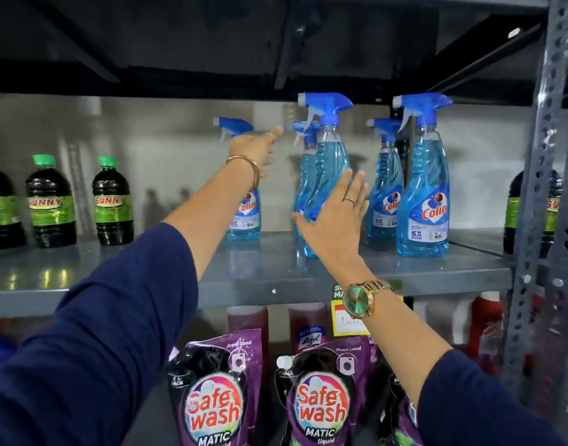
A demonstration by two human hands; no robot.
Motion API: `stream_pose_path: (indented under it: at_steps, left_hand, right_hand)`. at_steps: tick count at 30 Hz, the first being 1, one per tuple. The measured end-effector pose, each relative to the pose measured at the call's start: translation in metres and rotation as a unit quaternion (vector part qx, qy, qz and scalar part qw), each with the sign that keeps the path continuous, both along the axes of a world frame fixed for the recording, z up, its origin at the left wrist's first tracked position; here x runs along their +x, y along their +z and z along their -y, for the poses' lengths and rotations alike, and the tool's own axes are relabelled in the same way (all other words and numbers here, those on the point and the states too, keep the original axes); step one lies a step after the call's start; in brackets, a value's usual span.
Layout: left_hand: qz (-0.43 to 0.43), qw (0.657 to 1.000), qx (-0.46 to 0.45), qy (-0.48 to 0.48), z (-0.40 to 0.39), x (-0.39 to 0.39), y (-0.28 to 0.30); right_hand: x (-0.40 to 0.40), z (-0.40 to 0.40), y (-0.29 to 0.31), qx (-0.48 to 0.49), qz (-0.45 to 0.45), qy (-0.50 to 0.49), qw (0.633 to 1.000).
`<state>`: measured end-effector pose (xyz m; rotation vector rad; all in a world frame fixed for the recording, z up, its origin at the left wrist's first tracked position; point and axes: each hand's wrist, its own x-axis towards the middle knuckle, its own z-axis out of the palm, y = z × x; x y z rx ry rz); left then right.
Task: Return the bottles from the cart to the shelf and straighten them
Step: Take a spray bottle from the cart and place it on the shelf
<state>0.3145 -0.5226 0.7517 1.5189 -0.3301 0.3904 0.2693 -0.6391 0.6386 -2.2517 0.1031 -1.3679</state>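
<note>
Several blue Colin spray bottles stand on the grey metal shelf [437, 272]. My left hand [253, 146] lies over the neck of the leftmost spray bottle [244, 217], fingers stretched out straight past it, not wrapped around. My right hand [334, 217] is spread flat in front of the middle spray bottle [329, 156], thumb to its left, fingers to its right. Another bottle [303, 169] stands close behind that one. Two more upright bottles [384, 201] [424, 201] stand to the right. No cart is in view.
Dark Sunny bottles [50, 204] with green caps stand at the shelf's left, and one [512, 214] at the right behind the perforated steel post [540, 220]. On the shelf below are Safe wash pouches [216, 394], a yellow price tag [347, 320] and red bottles [485, 323].
</note>
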Motion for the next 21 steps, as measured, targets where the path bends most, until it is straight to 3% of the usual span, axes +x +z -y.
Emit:
stream_pose_path:
  at_steps: [10, 17, 21]
  left_hand:
    - [0.089, 0.955, 0.067, 0.276, -0.152, -0.041, -0.048]
    - [0.098, 0.885, 0.148, 0.431, -0.268, -0.109, -0.105]
    - [0.100, 0.829, 0.173, 0.523, -0.328, -0.152, -0.160]
  right_hand:
    - [-0.023, -0.131, -0.015, -0.089, 0.015, 0.172, 0.981]
    - [-0.049, -0.244, -0.040, -0.122, 0.002, 0.305, 0.945]
    - [-0.073, -0.304, -0.071, -0.158, 0.054, 0.380, 0.910]
